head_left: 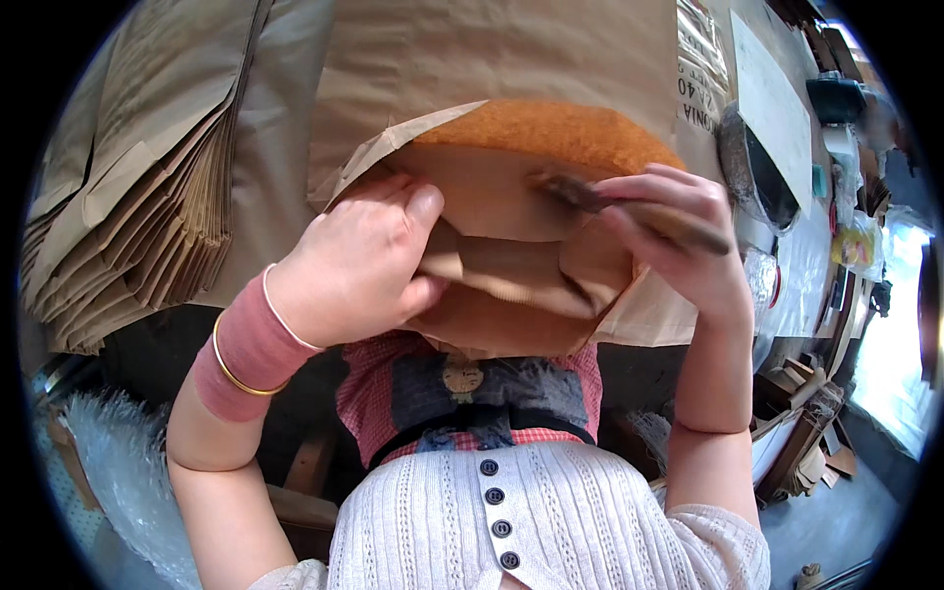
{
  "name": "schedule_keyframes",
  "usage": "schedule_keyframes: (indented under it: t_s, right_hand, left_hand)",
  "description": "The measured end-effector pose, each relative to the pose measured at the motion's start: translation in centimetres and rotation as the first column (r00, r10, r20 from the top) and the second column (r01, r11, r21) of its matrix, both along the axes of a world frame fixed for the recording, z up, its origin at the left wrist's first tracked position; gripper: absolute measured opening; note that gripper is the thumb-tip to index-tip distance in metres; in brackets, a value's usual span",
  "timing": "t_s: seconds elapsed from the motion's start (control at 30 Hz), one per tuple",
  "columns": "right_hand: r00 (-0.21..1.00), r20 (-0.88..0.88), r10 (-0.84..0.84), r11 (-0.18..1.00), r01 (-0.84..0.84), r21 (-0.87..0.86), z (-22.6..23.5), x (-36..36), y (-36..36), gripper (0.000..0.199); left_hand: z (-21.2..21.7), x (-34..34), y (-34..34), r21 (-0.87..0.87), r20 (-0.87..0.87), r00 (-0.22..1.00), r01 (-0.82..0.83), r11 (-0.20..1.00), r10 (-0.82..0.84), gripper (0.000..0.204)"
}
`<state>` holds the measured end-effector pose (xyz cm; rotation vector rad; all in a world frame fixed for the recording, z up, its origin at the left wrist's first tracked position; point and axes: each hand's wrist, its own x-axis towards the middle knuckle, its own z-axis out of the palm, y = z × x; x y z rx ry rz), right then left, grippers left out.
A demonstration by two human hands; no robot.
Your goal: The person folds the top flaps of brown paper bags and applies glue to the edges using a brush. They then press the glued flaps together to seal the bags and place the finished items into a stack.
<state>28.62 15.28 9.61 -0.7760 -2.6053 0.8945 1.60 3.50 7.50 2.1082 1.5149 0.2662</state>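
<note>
A large brown paper bag (492, 49) lies in front of me with its near end spread open. An orange-brown wet-looking band (551, 133) runs along the far edge of the opening. With curled fingers my left hand (369, 256) grips the left side of that opening; its fingertips are partly hidden by the paper. A brush (678, 224) with a wooden handle is held in my right hand (678, 211). Its dark bristle end points left and sits over the inner paper, just below the band; I cannot tell whether it touches.
Several folded brown paper bags (187, 226) are stacked at the left. To the right are a dark container wrapped in plastic (757, 167) and a pale board (772, 98) over it. Crumpled clear plastic (128, 472) is at lower left, wood and paper scraps (806, 442) at lower right.
</note>
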Motion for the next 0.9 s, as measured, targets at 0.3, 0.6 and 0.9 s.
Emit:
schedule_keyframes:
  t_s: [0.3, 0.6, 0.9]
  right_hand:
    - [0.733, -0.255, -0.631, 0.754, 0.501, -0.424, -0.6, -1.4, -5.5, 0.007]
    - [0.75, -0.313, -0.583, 0.699, 0.266, -0.664, -3.9, -8.7, -7.6, 0.01]
    - [0.687, -0.161, -0.708, 0.686, 0.616, -0.388, -1.8, -1.4, -6.7, 0.008]
  left_hand:
    - [-4.1, 1.8, 2.1, 0.279, -0.15, 0.919, -0.314, 0.908, 0.364, 0.006]
    - [-4.2, -0.6, 6.5, 0.051, -0.156, 0.942, -0.292, 0.955, 0.296, 0.014]
    - [-4.4, 2.1, 5.2, 0.191, -0.192, 0.93, -0.278, 0.942, 0.313, 0.011]
